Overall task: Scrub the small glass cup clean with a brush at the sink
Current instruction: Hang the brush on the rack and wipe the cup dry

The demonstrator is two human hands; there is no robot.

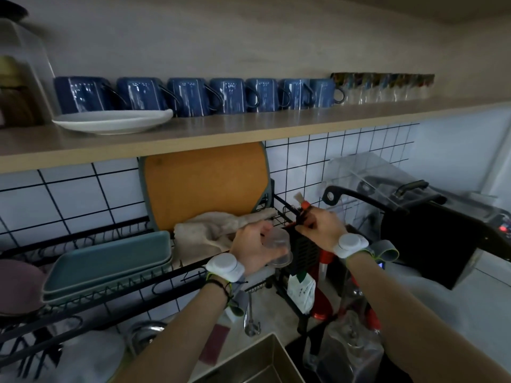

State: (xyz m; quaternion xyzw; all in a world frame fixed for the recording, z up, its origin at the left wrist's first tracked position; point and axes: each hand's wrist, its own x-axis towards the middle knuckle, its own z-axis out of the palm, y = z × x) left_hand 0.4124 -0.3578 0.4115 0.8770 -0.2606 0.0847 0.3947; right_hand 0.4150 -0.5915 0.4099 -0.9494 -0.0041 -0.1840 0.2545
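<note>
My left hand (250, 251) holds the small clear glass cup (278, 248) tilted on its side, mouth toward the lower right, above the dish rack. Just right of it, my right hand (320, 228) is closed around the dark handle of a brush (303, 206), whose orange collar and pale bristles stick up above my fingers. The brush stands in a black utensil holder (302, 254) at the rack's right end. The sink (257, 363) shows at the bottom, below both arms.
A black dish rack (132, 283) carries teal plates (110, 262), an orange cutting board (204, 186) and a beige cloth (215, 228). The shelf above holds several blue mugs (190, 96) and a white plate (113, 121). A black appliance (431, 230) stands at the right; a faucet (250, 316) hangs over the sink.
</note>
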